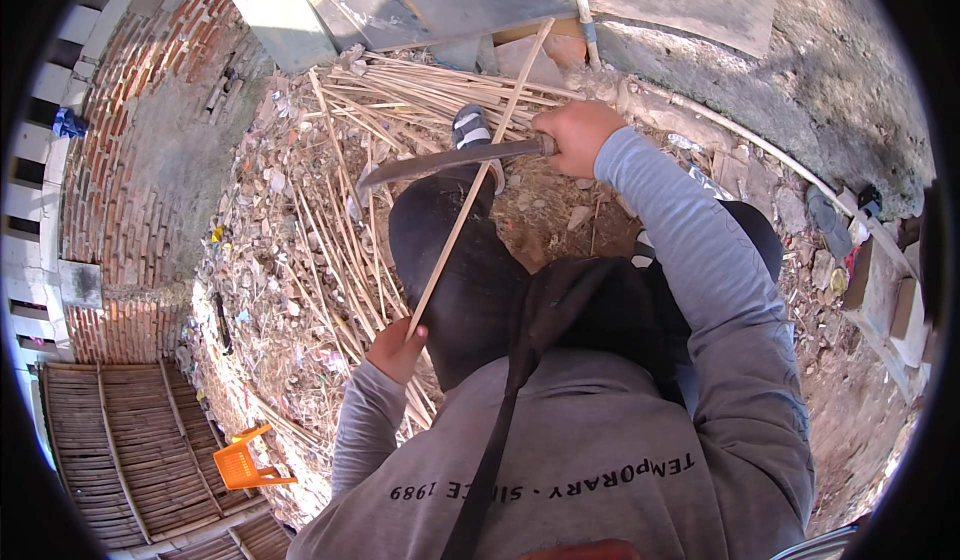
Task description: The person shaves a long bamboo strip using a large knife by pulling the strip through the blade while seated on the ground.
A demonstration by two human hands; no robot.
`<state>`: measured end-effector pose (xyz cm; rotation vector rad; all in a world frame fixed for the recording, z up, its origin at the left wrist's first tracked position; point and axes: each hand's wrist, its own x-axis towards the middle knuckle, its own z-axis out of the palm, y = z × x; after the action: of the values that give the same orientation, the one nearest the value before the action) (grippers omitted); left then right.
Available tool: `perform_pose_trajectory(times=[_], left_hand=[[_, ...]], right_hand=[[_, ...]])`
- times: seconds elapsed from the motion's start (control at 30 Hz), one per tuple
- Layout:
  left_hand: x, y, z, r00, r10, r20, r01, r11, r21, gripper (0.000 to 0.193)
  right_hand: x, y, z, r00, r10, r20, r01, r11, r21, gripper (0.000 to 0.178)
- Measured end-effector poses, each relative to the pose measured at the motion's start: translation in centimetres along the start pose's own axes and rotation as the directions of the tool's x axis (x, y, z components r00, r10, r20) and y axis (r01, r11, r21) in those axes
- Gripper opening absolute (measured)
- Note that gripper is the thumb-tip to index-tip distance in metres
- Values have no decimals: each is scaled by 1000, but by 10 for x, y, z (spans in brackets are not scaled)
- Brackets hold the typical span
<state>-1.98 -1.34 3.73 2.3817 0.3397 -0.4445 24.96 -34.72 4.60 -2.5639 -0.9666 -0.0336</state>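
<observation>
My left hand [396, 349] is closed round the lower end of a long, pale bamboo strip [455, 230]. From there the strip slants up across my bent knee toward the far side. In my right hand [578, 136] is the handle of a machete [450, 161], its long dark blade pointing left. The blade crosses the strip near the strip's middle; whether they touch I cannot tell. Beyond my foot lies a heap of similar bamboo strips [400, 85], and more loose strips [335, 260] are spread on the ground left of my leg.
Rubble and litter [270, 250] cover the ground. A brick wall [130, 190] stands at the left, with a bamboo slat panel [125, 450] and an orange plastic chair [240, 462] below it. Grey boards [450, 5] lean at the far side. Wooden blocks [885, 290] lie at the right.
</observation>
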Motion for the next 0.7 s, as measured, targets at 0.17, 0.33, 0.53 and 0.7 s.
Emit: perform_pose_trajectory(times=[0.17,0.33,0.53,0.7], left_hand=[[-22,-23,0,998,29,60,-24,997,-76,41],[-21,-22,-2,997,-15,81,29,985,-170,41],[-19,-13,10,994,106,-33,-109,985,-136,46],[-13,-4,9,999,52,8,-49,982,-182,53]], right_hand=[[0,21,20,990,81,113,-86,996,32,28],[4,28,13,984,169,56,-176,971,161,24],[-5,-5,1,991,71,112,-76,996,43,21],[0,28,15,984,169,58,-175,977,123,20]])
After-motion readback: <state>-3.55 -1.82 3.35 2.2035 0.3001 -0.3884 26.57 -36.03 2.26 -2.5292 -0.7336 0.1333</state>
